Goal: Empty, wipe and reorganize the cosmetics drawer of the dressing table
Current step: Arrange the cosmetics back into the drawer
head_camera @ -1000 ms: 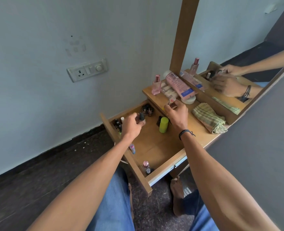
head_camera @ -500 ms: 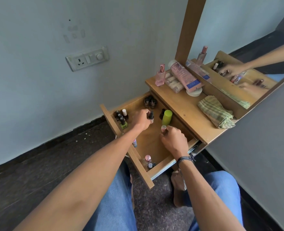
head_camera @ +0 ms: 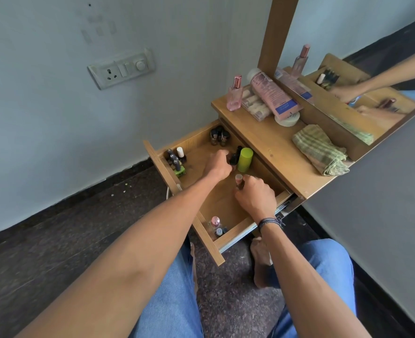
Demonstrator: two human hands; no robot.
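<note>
The wooden drawer (head_camera: pixel 210 236) of the dressing table stands pulled out. Inside it, my left hand (head_camera: pixel 218 164) grips a small dark bottle (head_camera: pixel 234 159) beside an upright lime-green tube (head_camera: pixel 245 159). My right hand (head_camera: pixel 255 197) holds a small bottle with a pale cap (head_camera: pixel 238 179) upright near the drawer's middle. Dark nail-polish bottles (head_camera: pixel 219 136) cluster in the far corner. More bottles, one with a white cap (head_camera: pixel 177 160), stand in the left corner. Two small bottles with pink and pale caps (head_camera: pixel 216 225) sit in the near corner.
On the tabletop (head_camera: pixel 269 145) stand a pink perfume bottle (head_camera: pixel 235 96), a pink tube (head_camera: pixel 273 95) lying on a clear case, a white round jar (head_camera: pixel 288 118) and a folded green striped cloth (head_camera: pixel 321 148). A mirror (head_camera: pixel 362 45) rises behind. A wall socket (head_camera: pixel 122 68) is at left.
My right hand came down from the tabletop into the drawer with the pale-capped bottle. My left hand moved the dark bottle right, up to the green tube.
</note>
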